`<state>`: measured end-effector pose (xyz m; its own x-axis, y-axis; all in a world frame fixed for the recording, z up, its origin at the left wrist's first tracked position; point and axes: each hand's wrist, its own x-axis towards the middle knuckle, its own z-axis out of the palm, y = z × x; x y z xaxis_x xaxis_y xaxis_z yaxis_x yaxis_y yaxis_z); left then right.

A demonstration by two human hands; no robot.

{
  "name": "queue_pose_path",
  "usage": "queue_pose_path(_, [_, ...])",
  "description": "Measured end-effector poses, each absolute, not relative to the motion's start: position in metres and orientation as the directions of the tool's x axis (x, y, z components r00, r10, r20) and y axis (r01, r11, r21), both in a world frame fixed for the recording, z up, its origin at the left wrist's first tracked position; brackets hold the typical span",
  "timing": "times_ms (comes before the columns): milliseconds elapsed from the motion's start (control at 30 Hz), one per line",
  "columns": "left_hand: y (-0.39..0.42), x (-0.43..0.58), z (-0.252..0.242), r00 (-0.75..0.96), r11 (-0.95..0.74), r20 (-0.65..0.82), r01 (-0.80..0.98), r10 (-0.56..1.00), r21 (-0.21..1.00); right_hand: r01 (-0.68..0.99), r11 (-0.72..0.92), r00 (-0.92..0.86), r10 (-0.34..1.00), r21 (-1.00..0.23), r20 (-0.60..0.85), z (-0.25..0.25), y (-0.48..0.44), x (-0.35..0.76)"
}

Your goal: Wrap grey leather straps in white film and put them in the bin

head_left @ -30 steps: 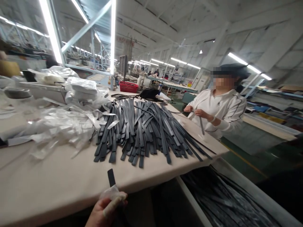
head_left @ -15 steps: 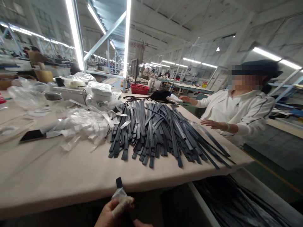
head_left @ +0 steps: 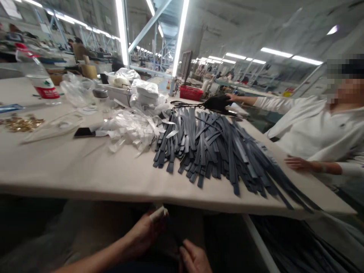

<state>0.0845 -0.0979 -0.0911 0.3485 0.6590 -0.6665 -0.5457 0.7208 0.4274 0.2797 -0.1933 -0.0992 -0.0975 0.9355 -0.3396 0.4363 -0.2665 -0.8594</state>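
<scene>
A dark strap (head_left: pixel 176 233) slants through shadow below the table's (head_left: pixel 85 170) edge, between both hands. The right hand's (head_left: pixel 195 257) thumb and fingers pinch its lower part; the left hand's (head_left: pixel 148 229) fingers curl beside its upper end, grip unclear. Beyond, a strap pile (head_left: pixel 212 149) lies tabletop.

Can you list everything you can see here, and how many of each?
Table: one, beige, middle
Dark straps: too many to count, dark grey, piled on table
Film scraps: many, white, left of straps
Flat piece: one, black, left of scraps
Gold pieces: many, gold, table's left
Bottle: one, clear, red label, far left
Basket: one, red, far end
Co-worker: one, white top, right
Soft bundle: one, black, at co-worker's hand
Lights: many, white, overhead
Dark strip: one, dark, blurred, below table edge
Left hand: one, pale finger covers, strip's upper end
Right hand: one, pinching strip
</scene>
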Motion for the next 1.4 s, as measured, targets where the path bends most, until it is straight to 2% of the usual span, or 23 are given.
queue_pose_path(100, [-0.09,0.073,-0.078,0.321,0.718,-0.714,-0.599,0.622,0.356,0.439,-0.334,-0.054,0.917,-0.834,-0.395,-0.084,-0.199,0.286])
queue_pose_path(200, [-0.088,0.069,-0.073,0.359,0.738,-0.727,-0.608,0.585,0.293,0.576,-0.238,-0.037,0.948,-0.782,-0.316,-0.06,-0.195,0.29])
queue_pose_path(367, [-0.094,0.076,-0.074,0.408,0.784,-0.738,-0.565,0.537,0.258,0.711,-0.042,-0.183,0.953,-0.702,-0.242,-0.036,-0.189,0.279])
queue_pose_path(500, [-0.097,0.08,-0.078,0.433,0.803,-0.734,-0.538,0.524,0.255,0.761,-0.043,-0.155,0.957,-0.647,-0.246,-0.04,-0.188,0.272])
queue_pose_path(867, [-0.097,0.083,-0.082,0.463,0.842,-0.746,-0.484,0.479,0.24,0.744,-0.163,-0.059,0.95,-0.648,-0.307,-0.043,-0.188,0.276])
queue_pose_path(1133, [-0.099,0.084,-0.087,0.483,0.847,-0.725,-0.46,0.491,0.266,0.724,-0.186,-0.075,0.936,-0.664,-0.344,-0.048,-0.183,0.27])
queue_pose_path(1400, [-0.098,0.084,-0.085,0.472,0.847,-0.732,-0.453,0.492,0.278,0.695,-0.205,-0.038,0.947,-0.689,-0.319,-0.042,-0.187,0.28])
